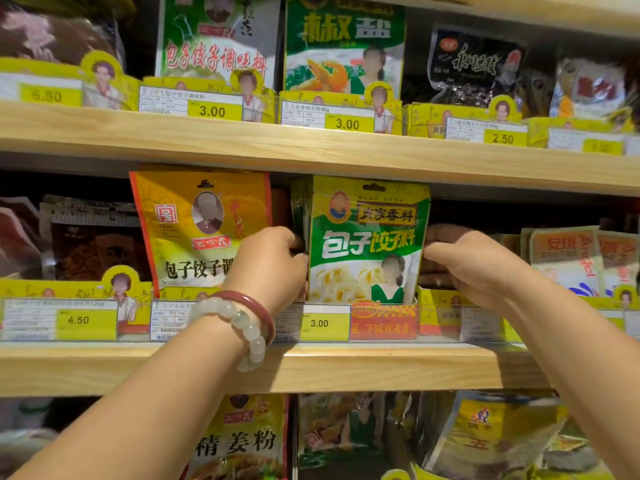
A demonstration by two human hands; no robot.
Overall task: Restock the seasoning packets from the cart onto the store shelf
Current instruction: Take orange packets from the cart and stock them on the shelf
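At frame centre, our left hand (pixel 273 265) and right hand (pixel 474 268) each hold a pinching grip on the green packet's (pixel 367 244) edges, upright on the middle shelf (pixel 311 368).

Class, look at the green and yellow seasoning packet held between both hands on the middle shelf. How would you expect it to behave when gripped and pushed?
The green and yellow seasoning packet is probably floppy: it is a thin pouch, steadied by the left hand and right hand at its edges. Its glossy film may be slippery. Standing upright behind the price rail, it could tip if released.
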